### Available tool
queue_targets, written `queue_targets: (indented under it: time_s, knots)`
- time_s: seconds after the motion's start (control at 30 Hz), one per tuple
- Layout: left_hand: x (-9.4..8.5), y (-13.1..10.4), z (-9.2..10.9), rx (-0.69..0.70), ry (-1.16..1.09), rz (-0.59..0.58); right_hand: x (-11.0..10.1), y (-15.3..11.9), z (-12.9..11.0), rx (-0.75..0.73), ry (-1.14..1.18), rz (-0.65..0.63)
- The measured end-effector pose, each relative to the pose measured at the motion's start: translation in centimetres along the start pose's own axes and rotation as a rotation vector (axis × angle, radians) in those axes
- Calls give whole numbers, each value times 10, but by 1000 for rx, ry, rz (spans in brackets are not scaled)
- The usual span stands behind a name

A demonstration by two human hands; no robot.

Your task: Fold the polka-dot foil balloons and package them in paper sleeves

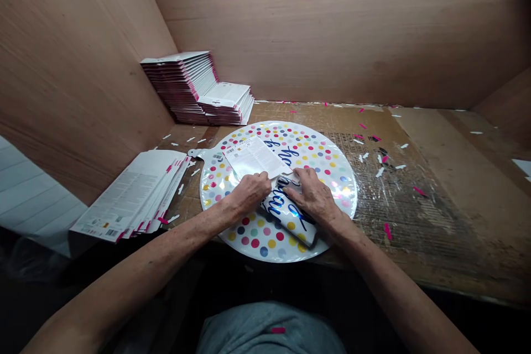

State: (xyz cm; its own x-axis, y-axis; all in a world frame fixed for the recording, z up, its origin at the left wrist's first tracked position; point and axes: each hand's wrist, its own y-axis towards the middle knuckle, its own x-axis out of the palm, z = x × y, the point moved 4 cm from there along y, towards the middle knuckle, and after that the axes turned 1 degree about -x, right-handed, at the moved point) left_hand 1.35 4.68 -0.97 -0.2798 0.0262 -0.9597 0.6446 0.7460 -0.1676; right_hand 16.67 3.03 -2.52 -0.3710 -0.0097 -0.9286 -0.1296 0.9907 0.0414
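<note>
White printed card (pixel 255 156) merits gentle pinching: left hand (pixel 252 191), fingers curled, grips its edge; right hand (pixel 313 193), fingers spread, steadies folded blue-lettered foil (pixel 290 221).

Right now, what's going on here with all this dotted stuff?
A person's left hand pinches a white printed packet, while the right hand is on a folded foil piece at the packet's near end. Both things are above a flat dotted foil balloon. Whether any foil is inside the packet can't be seen. More packets are fanned out at the left and stacked behind.
</note>
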Motion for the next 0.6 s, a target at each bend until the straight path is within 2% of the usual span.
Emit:
queue_targets:
  time_s: [0.07,0.2,0.37,0.47,0.6]
  knots:
    - [-1,-3,-4,-3,-5,61,-2,4,-1,60,-52,-28]
    - [-6,-10,-11,75,-37,212,-10,15,-2,153,-113,-92]
    - [-16,-11,-24,54,-28,314,-10,26,-6,145,-55,-190]
    - [-22,-9,-24,85,-51,331,-8,28,-7,155,-45,-155]
    - [-26,-12,-14,74,-146,361,-4,30,-2,204,-24,-18]
